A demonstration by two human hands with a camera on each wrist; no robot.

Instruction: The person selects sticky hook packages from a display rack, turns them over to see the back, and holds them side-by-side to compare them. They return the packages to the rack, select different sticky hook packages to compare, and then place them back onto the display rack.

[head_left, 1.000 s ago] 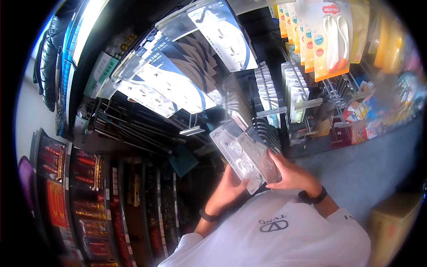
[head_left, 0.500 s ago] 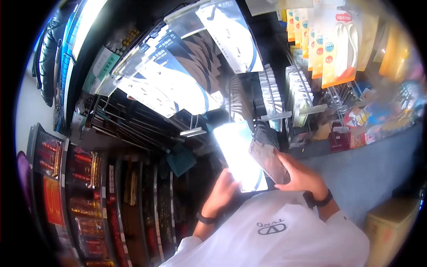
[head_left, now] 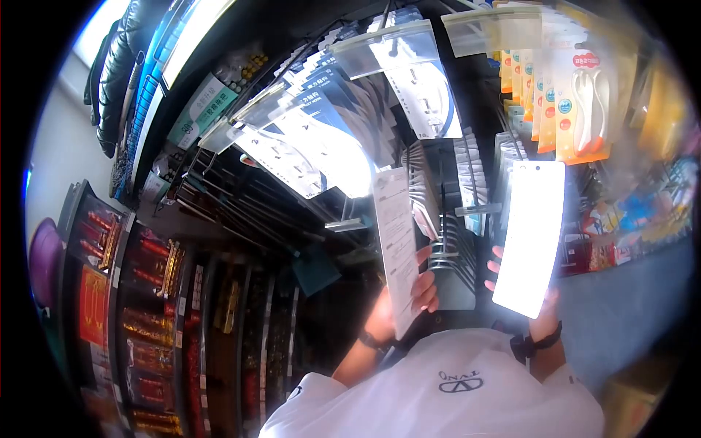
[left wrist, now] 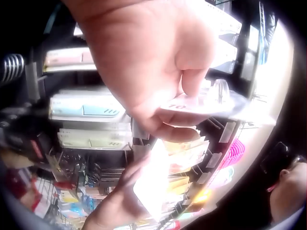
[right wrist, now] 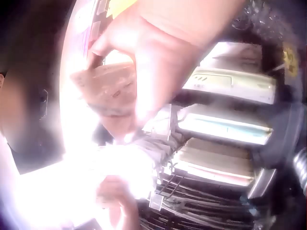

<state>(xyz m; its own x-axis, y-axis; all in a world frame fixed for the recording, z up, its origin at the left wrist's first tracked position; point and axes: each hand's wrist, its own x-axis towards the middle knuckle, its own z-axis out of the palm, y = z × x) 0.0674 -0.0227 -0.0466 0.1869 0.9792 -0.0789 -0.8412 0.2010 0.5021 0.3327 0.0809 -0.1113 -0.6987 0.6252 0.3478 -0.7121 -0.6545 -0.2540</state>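
Head view: a person in a white shirt with a dark printed logo [head_left: 461, 383] holds up two flat packs, one in each hand, well apart from each other in front of the chest. The left hand [head_left: 425, 290] grips a long, pale card pack with small printed text on its face [head_left: 396, 252], its fingers bent round the right edge; from the left wrist, clear plastic pieces stand out from the pack, which is pinched between thumb and fingers. The right hand [right wrist: 158, 60] is clamped on a rectangular white pack with rounded corners [head_left: 531, 237] — fingertips at one long edge, thumb near the other. Glare washes out that pack's face; from the right wrist it looks pinkish brown.

Both packs are upright, slightly tilted, below hanging stock. Blue-and-white hook cards [head_left: 321, 102] hang in rows at upper left, and a similar blue-and-white card [head_left: 423, 95] hangs near the top centre. Orange-and-white packs with a white fork and spoon [head_left: 584, 106] hang above the right hand — the front one near the white pack. Narrow white packs seen edge-on [head_left: 471, 171] hang between the hands, farther back. Dark shelves with red and gold packaged goods [head_left: 150, 321] stand at lower left.
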